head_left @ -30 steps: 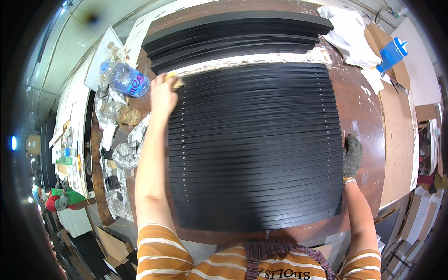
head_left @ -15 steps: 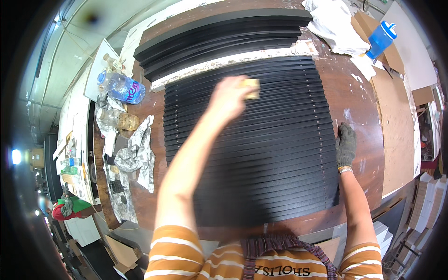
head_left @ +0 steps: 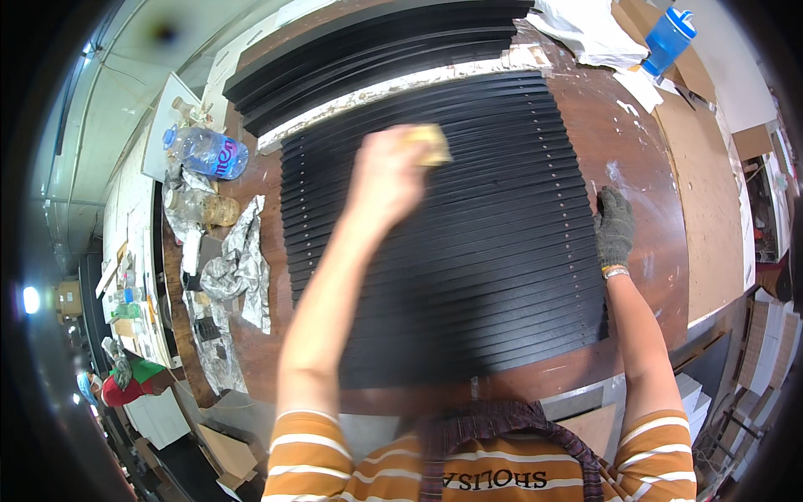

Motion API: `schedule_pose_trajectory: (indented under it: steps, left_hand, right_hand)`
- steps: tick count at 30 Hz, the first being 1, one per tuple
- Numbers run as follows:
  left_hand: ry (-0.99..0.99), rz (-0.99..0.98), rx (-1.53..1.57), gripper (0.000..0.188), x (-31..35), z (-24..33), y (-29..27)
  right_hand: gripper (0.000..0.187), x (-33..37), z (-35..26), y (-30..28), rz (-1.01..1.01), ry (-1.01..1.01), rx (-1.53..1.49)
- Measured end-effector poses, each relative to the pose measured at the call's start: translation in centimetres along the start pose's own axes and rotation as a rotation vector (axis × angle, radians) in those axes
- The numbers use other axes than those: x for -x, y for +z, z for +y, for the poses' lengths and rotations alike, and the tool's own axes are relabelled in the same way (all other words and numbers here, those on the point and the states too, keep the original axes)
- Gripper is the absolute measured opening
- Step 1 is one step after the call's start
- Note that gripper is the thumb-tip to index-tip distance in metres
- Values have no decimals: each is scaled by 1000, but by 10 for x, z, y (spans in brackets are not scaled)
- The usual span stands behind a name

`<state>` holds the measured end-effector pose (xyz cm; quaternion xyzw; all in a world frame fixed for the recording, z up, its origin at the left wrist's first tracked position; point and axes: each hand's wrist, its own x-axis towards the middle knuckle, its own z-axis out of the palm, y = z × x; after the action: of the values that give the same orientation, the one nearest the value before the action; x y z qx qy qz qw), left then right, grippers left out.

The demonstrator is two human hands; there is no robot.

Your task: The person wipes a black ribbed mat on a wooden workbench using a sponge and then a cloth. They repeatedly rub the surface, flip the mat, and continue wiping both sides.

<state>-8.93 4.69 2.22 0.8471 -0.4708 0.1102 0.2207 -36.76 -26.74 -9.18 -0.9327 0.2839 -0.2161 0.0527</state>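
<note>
Many black slats [head_left: 452,243] lie side by side across the brown table [head_left: 644,259], with rows of small holes near their left and right ends. Above their far part, my bare left hand [head_left: 389,171], smeared by motion, grips a small yellow sponge-like pad [head_left: 431,145]. The pad seems to be on the slats; its underside is hidden. My right hand [head_left: 616,226], in a grey knitted glove, lies with fingers stretched out against the slats' right ends and holds nothing.
A white-stained bar [head_left: 401,94] separates these slats from a stack of black strips [head_left: 376,54] at the far side. On the left stand a large clear bottle [head_left: 205,153], a dirty jar [head_left: 203,207] and a crumpled cloth [head_left: 238,268]. A blue tumbler [head_left: 668,40] and white cloth [head_left: 592,33] lie far right.
My left hand has moved a little left with the yellow pad, over the far slats. The whole view has shifted slightly; my right hand remains at the slats' right ends.
</note>
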Motion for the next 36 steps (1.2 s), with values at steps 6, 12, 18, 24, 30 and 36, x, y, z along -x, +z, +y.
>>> schedule_pose_trajectory:
  steps: [6, 12, 18, 24, 30, 36]
  left_hand:
    - [330, -158, 241, 31, -47, 150, 89]
    - [267, -159, 71, 39, 12, 74, 9]
    - [95, -121, -300, 23, 136, -33, -122]
    - [-49, -173, -129, 19, 96, -38, -115]
    - [-27, -128, 365, 31, -33, 61, 36]
    - [494, -250, 218, 27, -107, 135, 93]
  right_hand:
    - [33, -2, 12, 2, -98, 68, -71]
    - [41, 9, -1, -5, 50, 88, -114]
    - [46, 9, -5, -9, -22, 100, -108]
    - [47, 12, -11, 14, -55, 106, -83]
    - [35, 9, -19, 7, 20, 105, -60]
    - [31, 8, -14, 18, 35, 132, -73]
